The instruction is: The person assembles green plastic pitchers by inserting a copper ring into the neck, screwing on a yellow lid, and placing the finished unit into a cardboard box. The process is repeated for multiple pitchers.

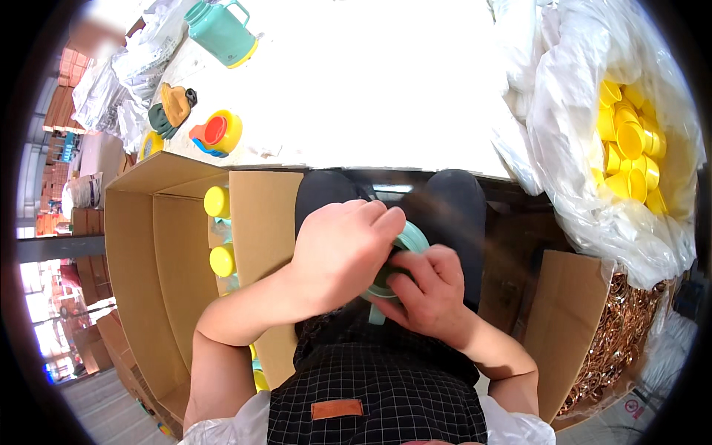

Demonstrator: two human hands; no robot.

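Observation:
A teal jug (412, 236) sits between my thighs, its open mouth up and its handle (377, 313) toward my body. My left hand (345, 248) is closed over the far left part of the mouth, its fingers curled down. What its fingertips hold, if anything, is hidden behind the knuckles. On the near right side my right hand (430, 293) grips the jug at the rim, with bent fingers reaching over the opening. The inside of the jug is dark and mostly covered by my hands.
A finished-looking teal jug (222, 33) with a yellow base lies on the white table (371, 89), near a yellow-red part (217, 131) and gloves (174, 107). Left, a carton (167, 245) holds yellow-capped pieces. Right are bagged yellow cups (630, 141) and a carton of copper-coloured rings (615, 341).

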